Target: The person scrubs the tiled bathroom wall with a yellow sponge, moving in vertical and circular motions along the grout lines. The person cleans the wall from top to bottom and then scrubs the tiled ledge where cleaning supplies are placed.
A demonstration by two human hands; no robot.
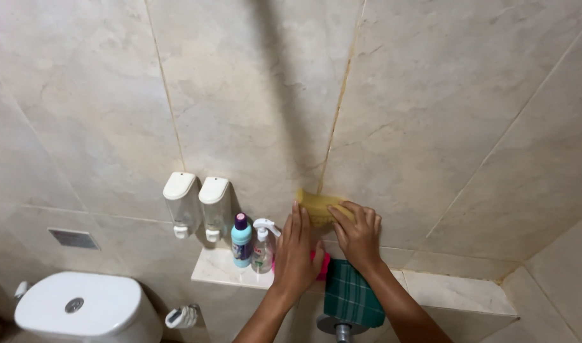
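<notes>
We are pressing the yellow sponge (pixel 317 206) flat on the stained grout line (pixel 334 121), right hand (pixel 357 234) fingers curled over it, left hand (pixel 297 251) fingers extended together alongside.

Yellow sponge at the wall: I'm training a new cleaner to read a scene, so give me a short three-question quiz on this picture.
1. True or false: the right hand presses the yellow sponge against the tiled wall.
2. Which thing hangs over the front of the ledge? A) green checked cloth B) blue bottle C) spray bottle
3. How many white dispensers are fixed to the wall above the toilet tank?

Key: 1 true; 2 A; 3 two.

The left hand lies flat beside the sponge, fingers spread.
</notes>
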